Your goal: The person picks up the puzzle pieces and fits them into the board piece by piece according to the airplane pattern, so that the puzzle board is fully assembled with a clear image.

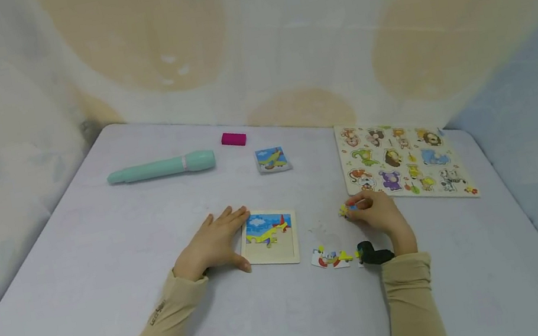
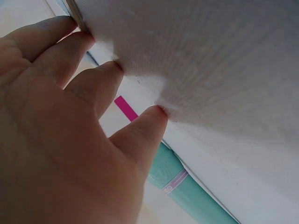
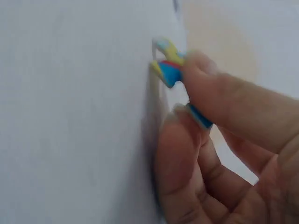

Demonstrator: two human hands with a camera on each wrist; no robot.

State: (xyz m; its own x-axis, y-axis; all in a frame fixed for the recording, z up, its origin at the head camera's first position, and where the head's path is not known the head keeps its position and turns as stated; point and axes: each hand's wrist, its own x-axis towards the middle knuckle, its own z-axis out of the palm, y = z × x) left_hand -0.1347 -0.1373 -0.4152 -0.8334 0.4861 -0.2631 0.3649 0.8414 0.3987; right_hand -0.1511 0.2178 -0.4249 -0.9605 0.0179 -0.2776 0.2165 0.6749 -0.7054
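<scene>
Puzzle piece (image 1: 344,210) in pinching right hand (image 1: 379,214), left hand (image 1: 215,245) outspread, sleeve lettering (image 1: 157,312) illegible.

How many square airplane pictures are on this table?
2: the unfinished, pale wooden-framed puzzle at the left hand, and the small blue-and-yellow picture square beyond it.

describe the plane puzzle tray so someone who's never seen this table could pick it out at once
On the white table, find the person's left hand. Just right of it in the head view lies the square plane puzzle tray. Its bare, pale lower part sets it apart from the smaller plane picture beyond it and the large animal puzzle board.
</scene>
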